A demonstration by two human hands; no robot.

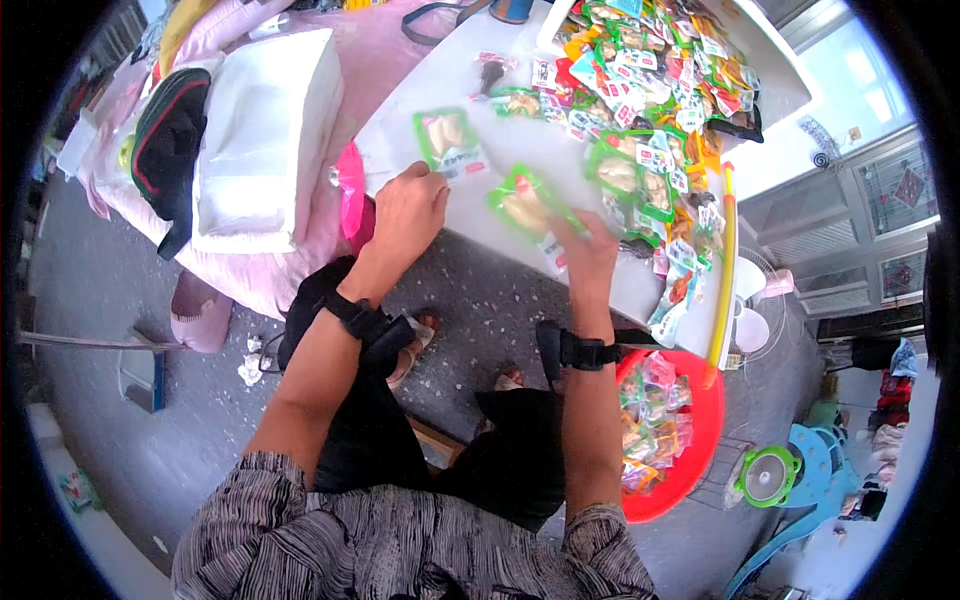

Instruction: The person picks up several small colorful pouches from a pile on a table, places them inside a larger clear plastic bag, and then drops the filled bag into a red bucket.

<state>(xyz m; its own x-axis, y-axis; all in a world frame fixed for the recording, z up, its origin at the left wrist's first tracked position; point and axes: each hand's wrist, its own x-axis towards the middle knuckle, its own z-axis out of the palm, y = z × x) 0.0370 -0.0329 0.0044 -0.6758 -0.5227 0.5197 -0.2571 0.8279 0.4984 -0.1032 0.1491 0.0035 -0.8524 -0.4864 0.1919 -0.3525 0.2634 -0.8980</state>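
My right hand [591,251] holds a green-edged, clear-windowed food packet [521,206] by its near end, over the white table [480,90]. Pale pieces show through its window, and motion blurs it. My left hand [411,204] is curled at the table's near edge. Its fingers meet the near corner of another green-edged packet [442,135]; whether they pinch it cannot be told. To the right of my right hand lie more green packets [619,172], beside a large heap of mixed small food packets [637,75].
A red basin [709,450] with several packets stands on the floor at right. A yellow tube [725,262] lines the table's right edge. On the pink-covered surface at left sit a white foam box [262,142] and a black bag [169,150]. A pink bag [351,191] hangs near my left hand.
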